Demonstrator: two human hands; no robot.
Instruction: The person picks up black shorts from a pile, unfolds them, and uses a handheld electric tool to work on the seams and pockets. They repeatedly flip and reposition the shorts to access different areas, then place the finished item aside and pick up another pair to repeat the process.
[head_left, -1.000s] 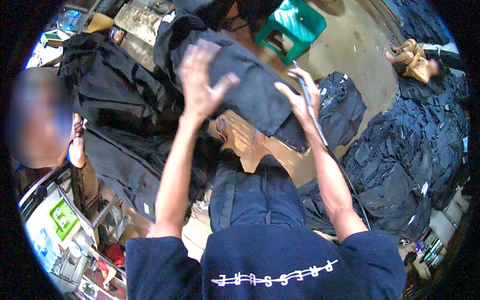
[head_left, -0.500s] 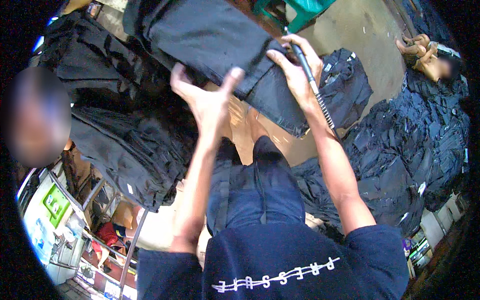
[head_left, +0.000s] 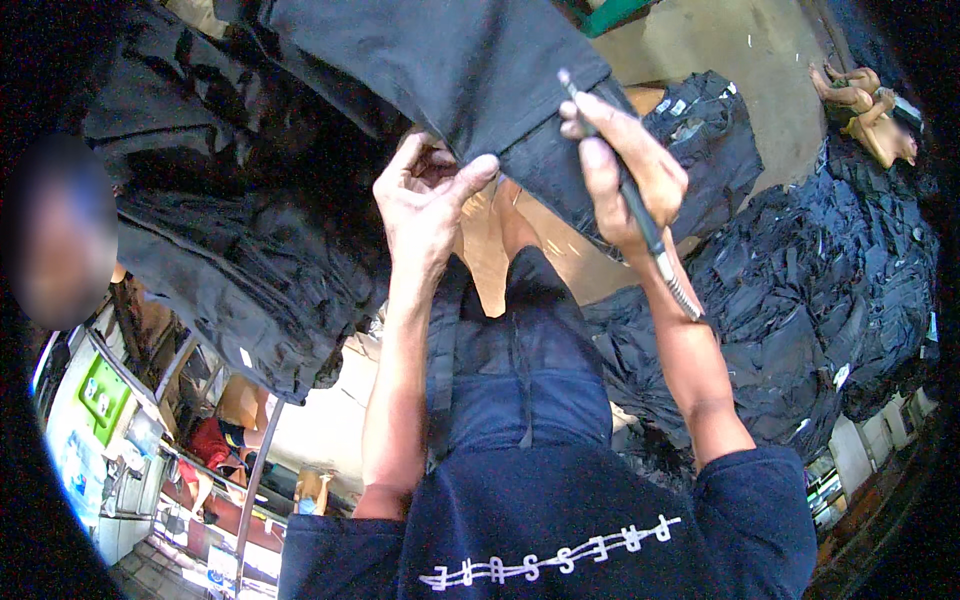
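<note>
Cloth (head_left: 450, 60) is creasing, left hand (head_left: 422, 205) pinching it, right hand (head_left: 656, 180) gripping a tool (head_left: 643, 215) with curled fingers, dark heap (head_left: 800, 300) sprawling nearby.

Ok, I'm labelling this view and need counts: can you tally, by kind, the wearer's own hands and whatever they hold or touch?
Hands: 2, the left hand and the right hand
Tool: 1, pen-like, in the right hand
Cloth: 1, black, its edge at the left hand
Total: 4
</note>
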